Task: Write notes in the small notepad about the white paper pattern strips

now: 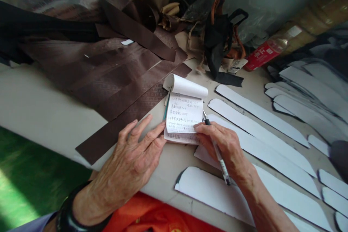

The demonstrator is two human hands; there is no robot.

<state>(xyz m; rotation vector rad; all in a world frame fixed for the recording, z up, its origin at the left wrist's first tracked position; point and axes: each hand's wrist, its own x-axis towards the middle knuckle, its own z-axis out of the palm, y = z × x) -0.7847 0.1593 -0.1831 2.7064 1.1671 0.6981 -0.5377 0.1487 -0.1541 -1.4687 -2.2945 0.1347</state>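
Note:
A small notepad lies on the table, its upper page curled back over the top, with rows of handwriting on the open sheet. My right hand holds a clear-barrelled pen between its fingers, tip up toward the pad's right edge. The thumb and fingertips of that hand touch the pad's lower right corner. My left hand rests palm down with fingers spread, its fingertips against the pad's left edge. A black band circles the left wrist.
Dark brown strips of sheet material cover the left of the table. Long white pieces with dark edges lie in rows at right. A bottle with a red label and a black strapped item are at the back.

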